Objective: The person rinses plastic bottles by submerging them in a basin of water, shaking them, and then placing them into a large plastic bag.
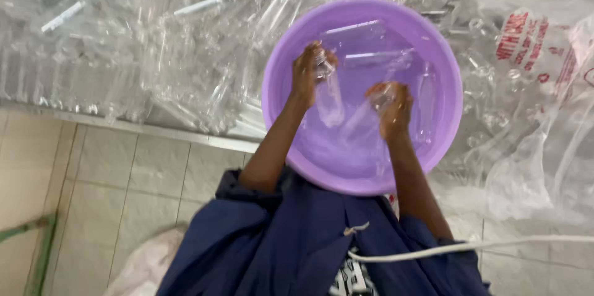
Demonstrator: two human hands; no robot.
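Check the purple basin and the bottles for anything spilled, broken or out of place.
Nothing stands out. The round purple plastic basin sits level, each hand, left hand and right hand, holds a clear plastic bottle inside it, and no spill or breakage shows.

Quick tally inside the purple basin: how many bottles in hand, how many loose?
Bottles in hand: 2, one in the left hand at, one in the right hand at
Loose bottles in the basin: 3, at
Total: 5

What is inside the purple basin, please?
The purple basin holds several clear plastic bottles; left hand and right hand each grip one. Whether it holds water is unclear.
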